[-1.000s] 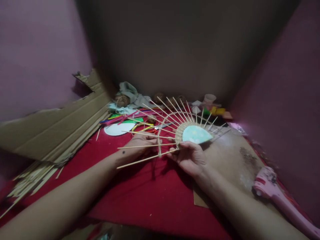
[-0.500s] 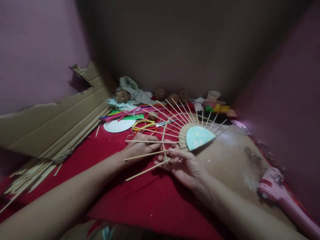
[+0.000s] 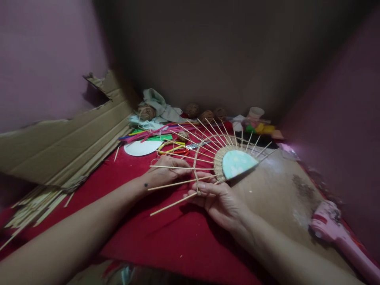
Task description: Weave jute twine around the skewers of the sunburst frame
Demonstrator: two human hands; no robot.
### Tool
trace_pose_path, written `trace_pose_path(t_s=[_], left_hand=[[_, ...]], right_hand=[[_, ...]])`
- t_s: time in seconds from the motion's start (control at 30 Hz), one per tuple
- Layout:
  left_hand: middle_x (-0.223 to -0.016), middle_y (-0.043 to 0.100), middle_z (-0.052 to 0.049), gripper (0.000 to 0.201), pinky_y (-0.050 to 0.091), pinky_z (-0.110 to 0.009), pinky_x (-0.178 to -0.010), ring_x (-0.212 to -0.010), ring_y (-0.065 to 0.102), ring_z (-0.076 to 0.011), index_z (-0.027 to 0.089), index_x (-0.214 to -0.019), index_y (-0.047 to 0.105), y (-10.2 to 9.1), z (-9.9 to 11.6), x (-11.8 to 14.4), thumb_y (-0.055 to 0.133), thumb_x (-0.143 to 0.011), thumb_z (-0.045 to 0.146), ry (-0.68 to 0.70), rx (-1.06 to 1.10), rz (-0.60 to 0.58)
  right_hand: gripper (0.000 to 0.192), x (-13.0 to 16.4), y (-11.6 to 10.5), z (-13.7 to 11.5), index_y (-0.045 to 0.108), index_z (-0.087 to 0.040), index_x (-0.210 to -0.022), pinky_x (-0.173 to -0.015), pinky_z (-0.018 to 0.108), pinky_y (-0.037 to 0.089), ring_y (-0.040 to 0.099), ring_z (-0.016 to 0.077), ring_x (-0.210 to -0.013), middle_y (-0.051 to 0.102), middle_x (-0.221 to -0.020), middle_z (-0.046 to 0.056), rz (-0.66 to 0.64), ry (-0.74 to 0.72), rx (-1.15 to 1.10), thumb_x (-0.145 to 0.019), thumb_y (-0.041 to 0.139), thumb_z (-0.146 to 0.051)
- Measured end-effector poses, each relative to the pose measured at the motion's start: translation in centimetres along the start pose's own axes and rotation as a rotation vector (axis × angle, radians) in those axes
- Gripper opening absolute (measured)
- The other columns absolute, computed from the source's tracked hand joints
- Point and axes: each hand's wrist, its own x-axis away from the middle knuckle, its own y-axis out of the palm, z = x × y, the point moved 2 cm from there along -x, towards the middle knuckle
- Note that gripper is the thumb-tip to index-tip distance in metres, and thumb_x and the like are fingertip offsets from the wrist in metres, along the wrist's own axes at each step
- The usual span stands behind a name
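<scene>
A half-round frame of thin wooden sticks (image 3: 172, 203) fans out from a woven twine band (image 3: 219, 164) around a pale blue-green half disc (image 3: 239, 164). Farther out, a strand of twine (image 3: 195, 162) runs in an arc across the sticks. My left hand (image 3: 170, 171) is closed at the twine and sticks on the frame's left side, its fingertips partly behind them. Lower down, my right hand (image 3: 218, 200) pinches the twine and the lowest sticks between thumb and fingers, near a knot.
Yellow- and orange-handled scissors (image 3: 181, 149) and a white oval piece (image 3: 143, 148) lie behind my left hand. Twine balls (image 3: 207, 116) line the back wall. A pink glue gun (image 3: 329, 225) rests at right on the brown board (image 3: 273, 202). Cardboard (image 3: 59, 154) and loose sticks (image 3: 35, 209) are at left.
My right thumb has shifted slightly along the twine near the lowest sticks, and my left wrist has turned a little. The frame keeps almost the same place.
</scene>
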Motion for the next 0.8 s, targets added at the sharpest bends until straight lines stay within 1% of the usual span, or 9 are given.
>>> trace_pose_path(t_s=[0.07, 0.17, 0.27, 0.4, 0.47, 0.6, 0.73, 0.8], left_hand=[[-0.071, 0.066, -0.001, 0.029, 0.040, -0.022, -0.057, -0.064, 0.055, -0.0124, 0.018, -0.078, 0.071, -0.2, -0.1, 0.0, 0.055, -0.081, 0.041, -0.030, 0.067, 0.007], [-0.067, 0.064, -0.002, 0.027, 0.037, -0.020, -0.051, -0.059, 0.051, -0.0111, 0.016, -0.077, 0.071, -0.3, -0.5, -0.2, 0.058, -0.079, 0.040, -0.041, 0.219, 0.012], [-0.066, 0.062, -0.002, 0.029, 0.034, -0.019, -0.046, -0.053, 0.047, -0.0092, 0.015, -0.078, 0.071, -0.4, -1.1, -0.4, 0.060, -0.077, 0.042, -0.053, 0.330, -0.033], [-0.060, 0.058, 0.000, 0.031, 0.030, -0.018, -0.041, -0.046, 0.041, -0.0066, 0.015, -0.082, 0.071, -1.2, -1.8, -0.2, 0.063, -0.076, 0.045, -0.099, 0.391, -0.090], [-0.058, 0.057, 0.000, 0.031, 0.030, -0.018, -0.041, -0.046, 0.042, -0.0064, 0.016, -0.081, 0.071, -1.9, -2.0, 0.0, 0.065, -0.075, 0.045, -0.138, 0.404, -0.134], [-0.054, 0.058, -0.002, 0.027, 0.036, -0.019, -0.044, -0.046, 0.046, -0.0079, 0.015, -0.072, 0.072, -4.0, -2.6, 0.5, 0.068, -0.072, 0.042, -0.215, 0.356, -0.295], [-0.056, 0.062, -0.004, 0.020, 0.040, -0.020, -0.047, -0.049, 0.051, -0.0106, 0.018, -0.067, 0.074, -6.9, -3.3, 1.3, 0.070, -0.069, 0.038, -0.173, 0.277, -0.369], [-0.058, 0.064, -0.005, 0.018, 0.042, -0.022, -0.049, -0.051, 0.054, -0.0128, 0.019, -0.066, 0.074, -7.9, -3.5, 1.9, 0.070, -0.068, 0.037, -0.160, 0.249, -0.416]], right_hand=[[0.028, 0.0, 0.0, 0.0, 0.063, -0.013, -0.087, -0.075, 0.037, 0.054, 0.065, 0.0143, -0.062, 0.068, -0.065, 0.001, -0.017, -0.011, -0.017, -0.062, 0.074, -0.008], [0.028, -0.1, -0.1, 0.0, 0.063, -0.014, -0.087, -0.074, 0.036, 0.053, 0.065, 0.0145, -0.061, 0.066, -0.062, -0.001, -0.015, -0.011, -0.013, -0.062, 0.074, -0.009], [0.031, -0.1, 0.0, -0.1, 0.062, -0.014, -0.087, -0.069, 0.035, 0.053, 0.064, 0.0155, -0.059, 0.065, -0.060, -0.002, 0.017, -0.001, 0.002, -0.060, 0.076, -0.010], [0.031, -0.1, 0.0, -0.1, 0.061, -0.013, -0.083, -0.067, 0.034, 0.053, 0.064, 0.0158, -0.058, 0.064, -0.060, -0.001, 0.031, 0.018, 0.000, -0.057, 0.077, -0.010], [0.028, -0.1, 0.0, -0.1, 0.062, -0.013, -0.081, -0.068, 0.034, 0.052, 0.064, 0.0155, -0.059, 0.064, -0.060, -0.001, 0.023, 0.021, -0.004, -0.057, 0.077, -0.011], [0.024, 0.0, 0.0, -0.1, 0.065, -0.010, -0.081, -0.072, 0.035, 0.052, 0.061, 0.0135, -0.056, 0.062, -0.057, -0.001, 0.014, 0.014, -0.023, -0.059, 0.074, -0.008], [0.023, -0.1, -0.1, -0.2, 0.066, -0.010, -0.081, -0.076, 0.038, 0.052, 0.063, 0.0158, -0.059, 0.063, -0.059, 0.001, 0.019, 0.009, -0.037, -0.059, 0.073, -0.007], [0.023, -0.1, -0.1, -0.3, 0.066, -0.009, -0.080, -0.076, 0.038, 0.052, 0.062, 0.0157, -0.059, 0.063, -0.059, 0.001, 0.027, 0.017, -0.044, -0.059, 0.072, -0.006]])
